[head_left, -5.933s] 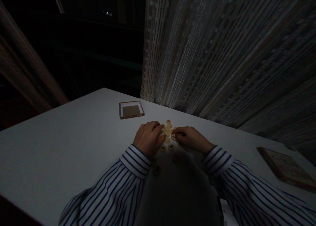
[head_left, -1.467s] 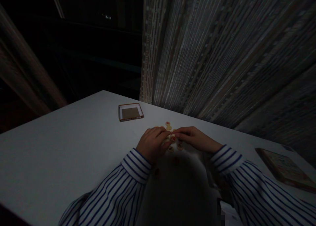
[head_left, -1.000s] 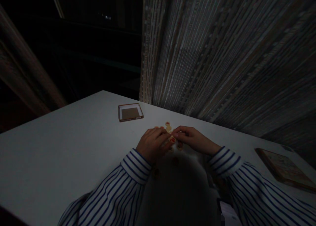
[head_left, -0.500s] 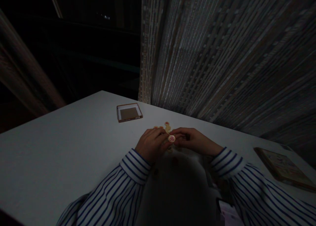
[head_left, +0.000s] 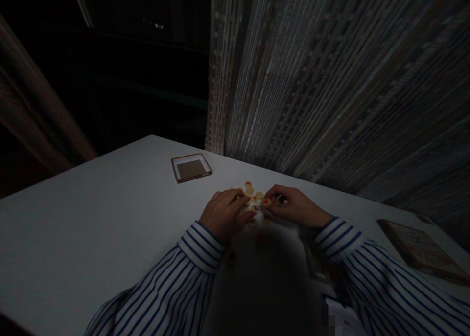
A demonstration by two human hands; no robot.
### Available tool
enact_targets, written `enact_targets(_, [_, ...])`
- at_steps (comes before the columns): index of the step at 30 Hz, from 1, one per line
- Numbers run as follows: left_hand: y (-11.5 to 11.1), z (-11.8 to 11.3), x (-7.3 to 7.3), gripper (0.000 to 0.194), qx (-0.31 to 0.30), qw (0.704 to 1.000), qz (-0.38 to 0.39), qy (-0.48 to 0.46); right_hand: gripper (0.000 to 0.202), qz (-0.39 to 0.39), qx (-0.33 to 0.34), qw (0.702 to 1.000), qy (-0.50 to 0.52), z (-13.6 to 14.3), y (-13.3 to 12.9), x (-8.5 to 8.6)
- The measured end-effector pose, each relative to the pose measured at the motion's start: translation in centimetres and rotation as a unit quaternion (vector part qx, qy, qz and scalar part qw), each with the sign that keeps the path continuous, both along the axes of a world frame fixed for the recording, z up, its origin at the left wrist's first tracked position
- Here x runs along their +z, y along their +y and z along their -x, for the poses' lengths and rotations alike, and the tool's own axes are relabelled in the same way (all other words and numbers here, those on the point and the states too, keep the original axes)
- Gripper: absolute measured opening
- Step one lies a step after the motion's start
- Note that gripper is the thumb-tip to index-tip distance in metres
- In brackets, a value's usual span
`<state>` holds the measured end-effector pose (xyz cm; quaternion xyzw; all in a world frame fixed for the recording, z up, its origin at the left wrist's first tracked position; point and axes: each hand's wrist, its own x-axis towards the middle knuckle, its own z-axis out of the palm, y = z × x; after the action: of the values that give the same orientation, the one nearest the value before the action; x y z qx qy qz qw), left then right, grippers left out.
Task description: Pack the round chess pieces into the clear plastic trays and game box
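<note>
Round pale xiangqi pieces with red or black characters lie loosely grouped on the white table [head_left: 110,199]. My right hand [head_left: 295,206] pinches a red-marked xiangqi piece [head_left: 266,202] between thumb and fingers at the right side of the group. On the left, my left hand [head_left: 223,211] is curved over the near pieces, thumb and fingers apart. A black-marked piece [head_left: 255,209] shows by the left thumb tip. Farther back is another red-marked piece [head_left: 248,184]. Some pieces under the left fingers are partly hidden.
An open shallow box part [head_left: 191,169] sits toward the back left. A flat picture-covered box [head_left: 422,248] lies at the right. Behind the table edge hangs a string curtain [head_left: 293,81]. At the lower right is a phone-like object [head_left: 343,316]. The scene is dim.
My right hand has drawn apart from the left, rightward, with a red-marked piece in its fingers. More pieces now show between the hands. The left hand has barely moved.
</note>
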<state>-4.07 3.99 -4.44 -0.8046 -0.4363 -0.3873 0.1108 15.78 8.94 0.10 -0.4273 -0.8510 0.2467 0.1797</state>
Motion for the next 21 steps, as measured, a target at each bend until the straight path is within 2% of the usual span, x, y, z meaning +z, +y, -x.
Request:
enact_targets(6, [0.0,0.0,0.1,0.028,0.020,1.000,0.001,0.001,0.012,-0.048,0.006,0.999,-0.018,-0.8,0.6,-0.3])
enact_targets(11, [-0.1,0.1,0.1,0.026,0.031,1.000,0.005,-0.001,0.031,-0.073,-0.014,0.996,-0.050,-1.2,1.0,-0.6])
enact_targets(13, [-0.1,0.1,0.2,0.026,0.034,0.999,0.010,-0.003,0.036,-0.087,-0.001,0.994,-0.069,-1.2,1.3,-0.9])
enact_targets(17, [0.0,0.1,0.1,0.026,0.038,0.999,0.020,-0.011,0.032,-0.114,0.049,0.987,-0.104,-1.0,1.6,-1.2])
enact_targets(21, [0.1,0.2,0.1,0.026,0.037,0.999,0.011,-0.019,0.028,-0.120,0.055,0.984,-0.119,-0.5,1.5,-1.3])
